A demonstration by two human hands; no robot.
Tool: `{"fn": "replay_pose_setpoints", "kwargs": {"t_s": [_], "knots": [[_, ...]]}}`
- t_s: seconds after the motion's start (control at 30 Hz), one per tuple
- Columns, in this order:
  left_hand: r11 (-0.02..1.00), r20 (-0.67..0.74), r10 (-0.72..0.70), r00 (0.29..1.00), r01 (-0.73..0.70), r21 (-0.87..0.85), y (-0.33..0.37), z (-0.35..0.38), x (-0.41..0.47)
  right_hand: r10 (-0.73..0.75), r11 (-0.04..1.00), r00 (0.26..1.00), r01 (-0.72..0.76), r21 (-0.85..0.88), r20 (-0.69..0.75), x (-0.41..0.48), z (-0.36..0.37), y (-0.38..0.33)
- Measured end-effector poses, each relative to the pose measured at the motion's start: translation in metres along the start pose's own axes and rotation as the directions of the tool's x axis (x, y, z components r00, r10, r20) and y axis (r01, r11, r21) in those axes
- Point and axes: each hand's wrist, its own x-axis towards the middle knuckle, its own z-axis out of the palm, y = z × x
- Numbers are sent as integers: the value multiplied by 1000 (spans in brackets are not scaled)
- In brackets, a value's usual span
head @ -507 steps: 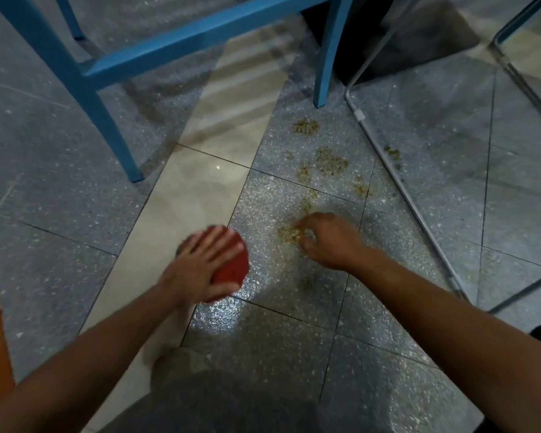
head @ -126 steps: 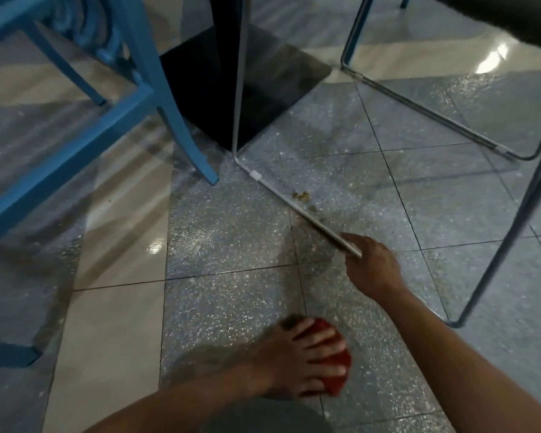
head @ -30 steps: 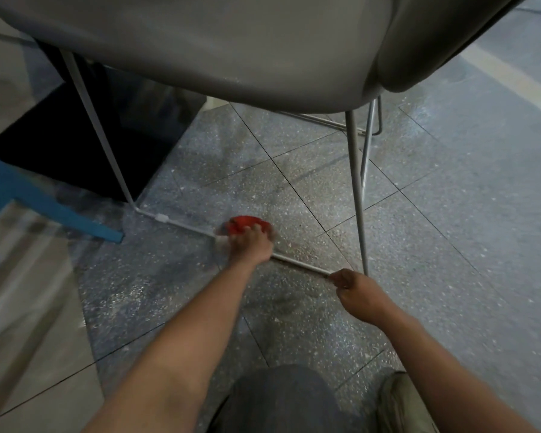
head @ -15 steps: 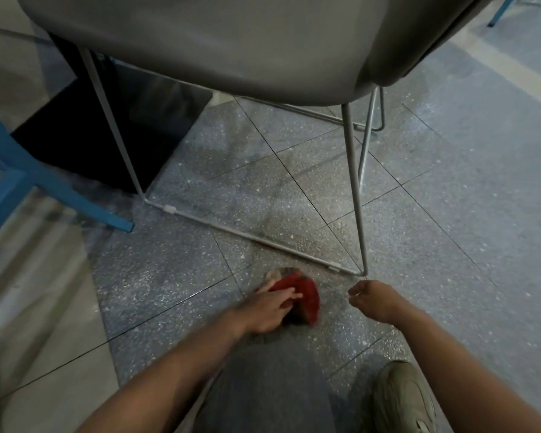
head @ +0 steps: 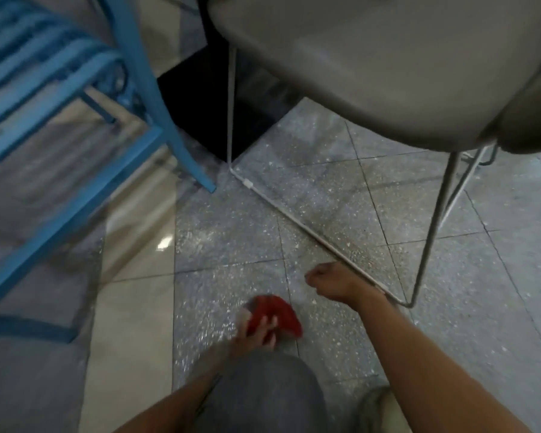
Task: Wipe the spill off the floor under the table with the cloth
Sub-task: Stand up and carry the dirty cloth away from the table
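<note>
The red cloth is bunched on the speckled grey floor just ahead of my knee. My left hand grips it, fingers spread over its near side. My right hand hovers to the right of the cloth with its fingers curled and nothing in them, close to the thin floor rail of the grey chair. A faint patch of brownish specks lies beside that rail, just beyond my right hand. The picture is blurred by motion.
The grey chair seat overhangs the upper right on thin metal legs. A blue chair stands at the left. The black table base sits behind both. My knee and shoe fill the bottom.
My view has swung left and the blue chair has come into sight. The cloth stays under my left hand near my knee. My right hand remains off the chair rail.
</note>
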Motion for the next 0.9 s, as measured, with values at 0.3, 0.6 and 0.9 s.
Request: {"fn": "replay_pose_setpoints", "kwargs": {"t_s": [0.3, 0.6, 0.9], "knots": [[748, 448, -177, 876, 415, -517, 74, -71, -103, 134, 989, 990, -131, -64, 50, -134, -29, 6], [585, 408, -222, 886, 455, -671, 147, -242, -279, 162, 981, 982, -149, -121, 100, -346, -65, -54], [687, 478, -16, 878, 357, -633, 299, -365, -424, -40, 998, 997, 44, -43, 73, -510, -98, -155]]}}
